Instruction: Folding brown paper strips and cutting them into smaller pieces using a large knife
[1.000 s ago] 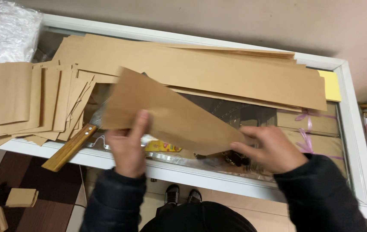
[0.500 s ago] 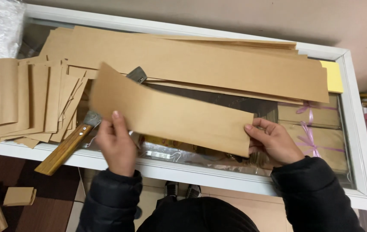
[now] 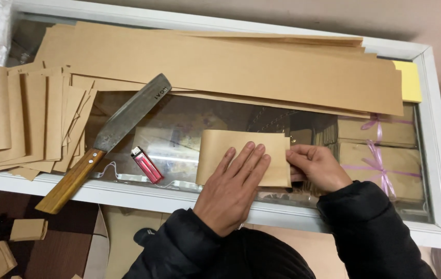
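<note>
While the left hand (image 3: 233, 186) presses flat and open on the folded kraft paper sheet (image 3: 220, 150), the right hand (image 3: 317, 166) pinches its right edge; light, limp, crease-prone, best held at edges.

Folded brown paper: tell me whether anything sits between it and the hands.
Nothing does. The left hand lies flat on the folded brown paper, and the right hand grips its right edge directly.

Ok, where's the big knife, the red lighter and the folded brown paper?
big knife (image 3: 127, 116), head view, middle of the blade
red lighter (image 3: 146, 165), head view, middle of its body
folded brown paper (image 3: 220, 150), head view, bare left part
</note>
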